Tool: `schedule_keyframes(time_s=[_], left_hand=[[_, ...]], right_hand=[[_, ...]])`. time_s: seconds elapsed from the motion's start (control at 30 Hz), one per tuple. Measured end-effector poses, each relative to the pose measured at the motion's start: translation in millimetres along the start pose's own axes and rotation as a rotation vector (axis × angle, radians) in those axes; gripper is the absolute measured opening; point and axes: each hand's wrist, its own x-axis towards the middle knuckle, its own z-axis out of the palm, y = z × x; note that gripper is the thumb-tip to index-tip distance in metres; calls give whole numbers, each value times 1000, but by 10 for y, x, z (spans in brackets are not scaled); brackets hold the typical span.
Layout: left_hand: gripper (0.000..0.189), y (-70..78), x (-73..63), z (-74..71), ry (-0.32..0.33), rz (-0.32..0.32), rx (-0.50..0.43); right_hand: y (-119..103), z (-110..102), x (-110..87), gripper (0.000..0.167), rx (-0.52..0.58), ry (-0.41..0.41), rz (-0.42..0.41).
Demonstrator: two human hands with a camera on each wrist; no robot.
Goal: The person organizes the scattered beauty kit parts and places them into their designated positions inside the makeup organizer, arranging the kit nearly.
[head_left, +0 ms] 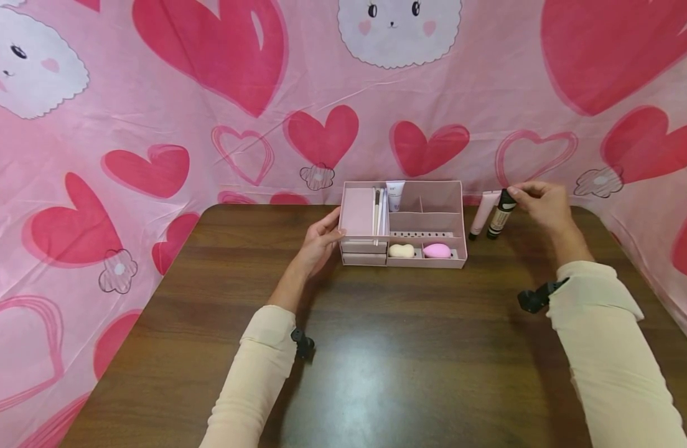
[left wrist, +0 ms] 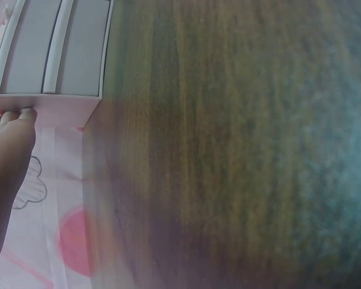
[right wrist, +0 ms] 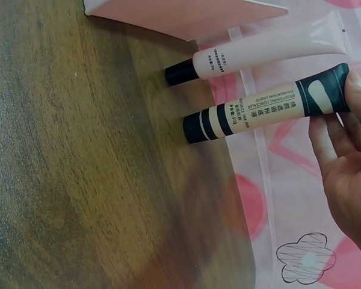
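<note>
My right hand (head_left: 547, 204) pinches the crimped top end of a beige and black foundation tube (right wrist: 259, 108), which stands upright with its black cap at the tabletop. Close beside it, on the organizer's side, stands a pale pink tube (right wrist: 265, 49) with a black cap. The left hand (head_left: 319, 246) rests its fingers against the left side of a pink desk organizer (head_left: 359, 211); the left wrist view shows fingertips on that side wall. Inside the organizer are slim brushes (head_left: 377, 214), a white tube (head_left: 395, 196), a cream sponge (head_left: 402, 251) and a pink sponge (head_left: 437, 251).
The organizer stands at the back of a dark wooden table (head_left: 411, 348), with two small drawers (head_left: 364, 257) at its lower left. Behind the table hangs a pink cloth (head_left: 422, 93) printed with hearts. A black wrist camera (head_left: 536, 297) is on the right forearm.
</note>
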Motion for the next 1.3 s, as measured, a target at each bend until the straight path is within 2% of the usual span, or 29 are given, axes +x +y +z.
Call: schedule_keyframes(time_s=[0.13, 0.33, 0.57, 0.93, 1.17, 1.3], left_hand=[[65, 0, -2, 1, -1, 2, -10], [65, -10, 6, -7, -4, 6, -22], [65, -14, 11, -14, -3, 5, -21], [65, 8, 1, 6, 7, -6, -5], [65, 0, 5, 4, 12, -7, -16], [64, -12, 11, 2, 8, 9, -31]], right_hand=[[39, -8, 13, 43, 4, -8, 3], [21, -13, -3, 44, 73, -25, 30], [-74, 5, -39, 52, 13, -28, 32], [15, -7, -9, 37, -29, 14, 50], [-1, -13, -7, 37, -34, 42, 60], [-97, -15, -22, 40, 48, 38, 50]])
